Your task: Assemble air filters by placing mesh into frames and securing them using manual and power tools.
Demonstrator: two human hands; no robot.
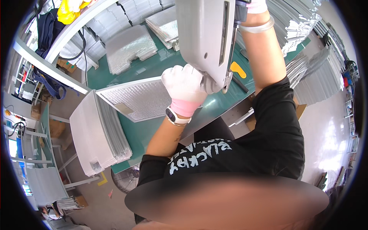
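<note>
A large grey-white plastic housing [197,34] with a long slot and a black ribbed knob fills the upper middle, close to the camera. My left hand [183,85], in a white glove with a pink cuff, is closed in a fist at its rounded lower end. What lies in those fingers, if anything, is hidden. Only the pink cuff and a bit of my right hand [257,6] show at the top edge, beyond the knob; its fingers are out of sight. Behind my left hand a framed panel with a silvery textured face [147,100] lies tilted on the green table [168,57].
A tall stack of pale panels [97,134] stands left. Silvery sheets [128,46] lie at the back. A yellow flat tool [238,69] and a dark bar [240,84] rest right of the housing. More stacked panels [318,80] stand right; a floor fan [126,178] is below.
</note>
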